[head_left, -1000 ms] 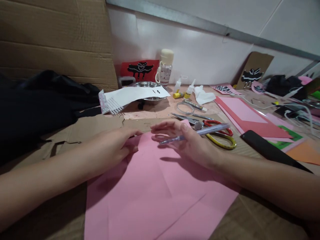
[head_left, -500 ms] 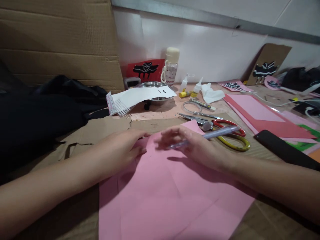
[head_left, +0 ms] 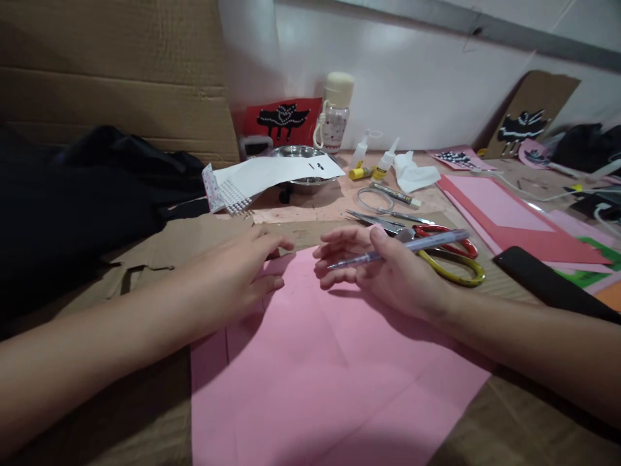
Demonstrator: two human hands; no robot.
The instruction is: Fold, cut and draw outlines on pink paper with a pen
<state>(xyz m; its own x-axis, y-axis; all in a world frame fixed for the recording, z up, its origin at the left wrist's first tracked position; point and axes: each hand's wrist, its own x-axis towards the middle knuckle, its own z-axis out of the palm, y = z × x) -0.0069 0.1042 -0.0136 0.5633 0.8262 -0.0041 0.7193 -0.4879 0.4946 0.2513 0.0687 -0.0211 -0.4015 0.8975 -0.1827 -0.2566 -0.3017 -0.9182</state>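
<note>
A creased pink paper sheet lies flat on brown cardboard in front of me. My left hand rests palm down on the sheet's far left corner, fingers spread. My right hand hovers over the sheet's far edge and holds a clear pen between thumb and fingers, tip pointing left. Just beyond the right hand lie red and yellow handled scissors.
Behind stand a steel bowl under a white paper strip, a small bottle, glue bottles, tweezers and a tissue. Black fabric lies left, pink and red card sheets and a black ruler right.
My right hand drew back slightly toward me with the pen, fingers curling. The left hand stayed on the sheet's corner. The view shifted a little.
</note>
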